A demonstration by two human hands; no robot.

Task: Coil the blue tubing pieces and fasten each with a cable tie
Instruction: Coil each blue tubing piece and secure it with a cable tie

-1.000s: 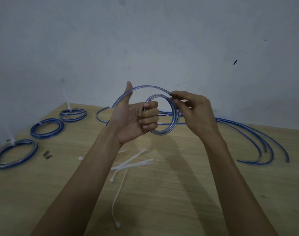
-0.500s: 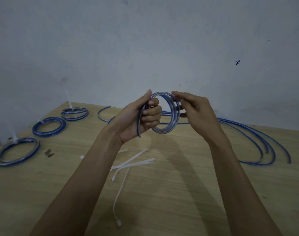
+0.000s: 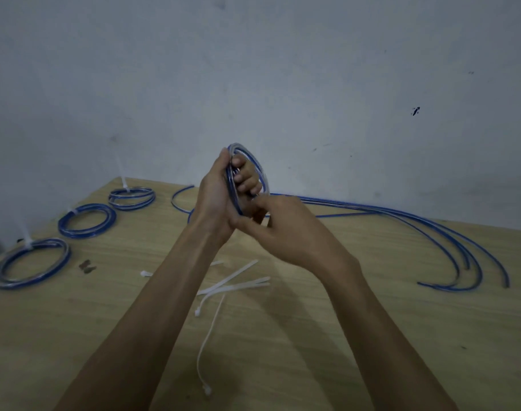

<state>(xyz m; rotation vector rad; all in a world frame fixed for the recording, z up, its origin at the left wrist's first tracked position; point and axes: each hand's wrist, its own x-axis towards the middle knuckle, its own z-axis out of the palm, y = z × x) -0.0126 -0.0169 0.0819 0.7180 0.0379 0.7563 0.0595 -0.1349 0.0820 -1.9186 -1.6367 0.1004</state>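
Mid-air, left hand [image 3: 220,200] grips the coil [image 3: 247,161], right hand [image 3: 283,229] pinching its base; untied, the springy loops could unwind if either loosens.

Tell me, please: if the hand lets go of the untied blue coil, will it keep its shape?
Probably not. The coil seems springy: loose pieces on the table lie in open arcs. Finished coils need ties, and the left hand grips tightly.
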